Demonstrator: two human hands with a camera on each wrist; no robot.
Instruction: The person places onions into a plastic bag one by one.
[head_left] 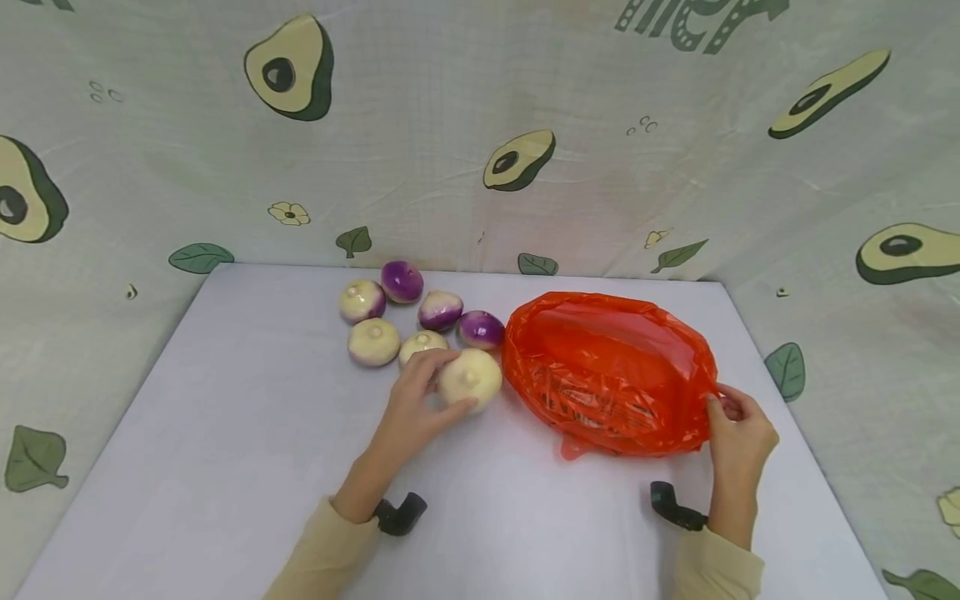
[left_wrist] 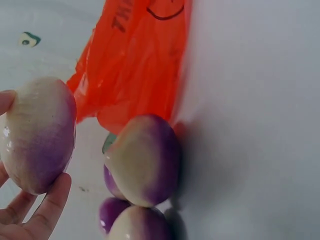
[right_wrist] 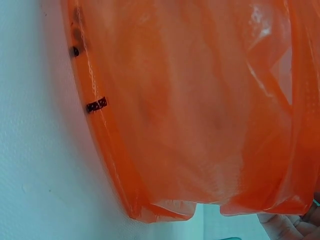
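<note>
My left hand (head_left: 412,408) grips a white-and-purple turnip (head_left: 471,379) between thumb and fingers, just left of the red plastic bag. In the left wrist view the held turnip (left_wrist: 40,135) is raised off the table, its purple side facing the bag. The red bag (head_left: 600,408) stands with its mouth spread wide, facing up, and dark print on its front. At the bag's right rim, my right hand (head_left: 742,433) pinches the plastic. Several more turnips (head_left: 373,342) lie grouped left of the bag; one purple turnip (head_left: 481,330) lies right by its left rim.
Everything lies on a white table (head_left: 225,433). Behind and beside it hangs a pale cloth (head_left: 420,108) printed with avocados and leaves. A dark curved wrist mount (head_left: 401,514) sits at the left wrist, another mount (head_left: 675,507) at the right.
</note>
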